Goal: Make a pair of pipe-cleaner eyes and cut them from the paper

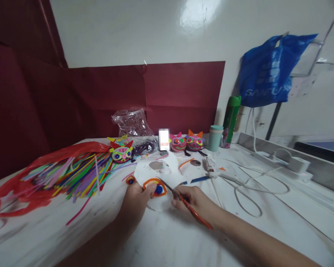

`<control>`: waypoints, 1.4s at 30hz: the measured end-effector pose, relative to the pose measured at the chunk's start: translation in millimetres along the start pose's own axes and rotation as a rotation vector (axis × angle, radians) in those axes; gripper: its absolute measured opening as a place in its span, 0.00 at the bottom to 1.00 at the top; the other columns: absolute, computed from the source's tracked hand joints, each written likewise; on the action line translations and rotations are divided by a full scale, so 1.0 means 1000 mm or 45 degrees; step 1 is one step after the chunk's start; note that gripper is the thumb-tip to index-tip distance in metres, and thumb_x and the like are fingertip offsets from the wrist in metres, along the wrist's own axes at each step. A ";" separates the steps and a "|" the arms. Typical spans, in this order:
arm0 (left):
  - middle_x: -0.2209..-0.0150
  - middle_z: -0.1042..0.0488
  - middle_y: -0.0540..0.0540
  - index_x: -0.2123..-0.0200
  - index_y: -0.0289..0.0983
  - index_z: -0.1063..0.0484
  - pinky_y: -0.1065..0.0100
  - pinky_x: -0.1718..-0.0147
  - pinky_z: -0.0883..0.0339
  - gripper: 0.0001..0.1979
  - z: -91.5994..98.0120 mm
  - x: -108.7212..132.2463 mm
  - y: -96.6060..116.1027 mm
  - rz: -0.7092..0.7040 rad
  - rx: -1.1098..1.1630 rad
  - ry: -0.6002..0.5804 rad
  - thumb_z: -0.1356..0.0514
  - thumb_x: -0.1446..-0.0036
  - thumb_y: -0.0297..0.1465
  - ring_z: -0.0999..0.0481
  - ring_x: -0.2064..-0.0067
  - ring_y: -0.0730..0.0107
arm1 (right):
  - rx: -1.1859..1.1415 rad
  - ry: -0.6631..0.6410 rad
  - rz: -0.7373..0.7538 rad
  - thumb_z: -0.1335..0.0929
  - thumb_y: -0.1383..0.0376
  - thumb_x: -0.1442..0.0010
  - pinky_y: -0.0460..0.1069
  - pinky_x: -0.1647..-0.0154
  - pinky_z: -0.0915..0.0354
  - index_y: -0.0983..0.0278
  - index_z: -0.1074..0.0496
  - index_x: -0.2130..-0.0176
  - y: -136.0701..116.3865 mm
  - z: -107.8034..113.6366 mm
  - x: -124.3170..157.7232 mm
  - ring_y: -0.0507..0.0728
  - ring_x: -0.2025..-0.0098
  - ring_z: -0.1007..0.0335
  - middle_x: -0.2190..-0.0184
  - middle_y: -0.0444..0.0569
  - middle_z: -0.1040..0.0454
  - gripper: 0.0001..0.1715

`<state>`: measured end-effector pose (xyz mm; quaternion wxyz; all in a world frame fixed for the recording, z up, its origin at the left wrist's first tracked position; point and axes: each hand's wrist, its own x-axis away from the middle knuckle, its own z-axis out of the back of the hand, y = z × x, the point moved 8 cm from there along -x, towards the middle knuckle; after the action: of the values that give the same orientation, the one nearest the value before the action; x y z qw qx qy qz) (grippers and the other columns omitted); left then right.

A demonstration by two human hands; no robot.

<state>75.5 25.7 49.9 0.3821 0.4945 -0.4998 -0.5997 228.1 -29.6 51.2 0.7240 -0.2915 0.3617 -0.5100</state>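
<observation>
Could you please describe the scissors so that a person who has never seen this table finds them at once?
Over the near half of the white table, find the person's right hand. It holds the scissors, their tips near the orange-rimmed eye piece in the left hand. Long orange-red handles and dark, narrow blades set them apart from the eye piece and white paper near them.
</observation>
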 end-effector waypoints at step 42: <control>0.70 0.21 0.45 0.68 0.33 0.23 0.66 0.64 0.33 0.10 -0.012 0.005 0.010 0.009 -0.110 -0.138 0.40 0.51 0.33 0.24 0.65 0.60 | -0.063 -0.083 0.032 0.32 0.58 0.47 0.43 0.77 0.51 0.64 0.41 0.77 -0.001 -0.003 0.002 0.48 0.76 0.52 0.80 0.39 0.46 0.16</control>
<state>86.0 16.0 58.4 0.3775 0.4425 -0.4953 -0.6453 225.9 -32.2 49.6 0.7344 -0.3212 0.3538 -0.4820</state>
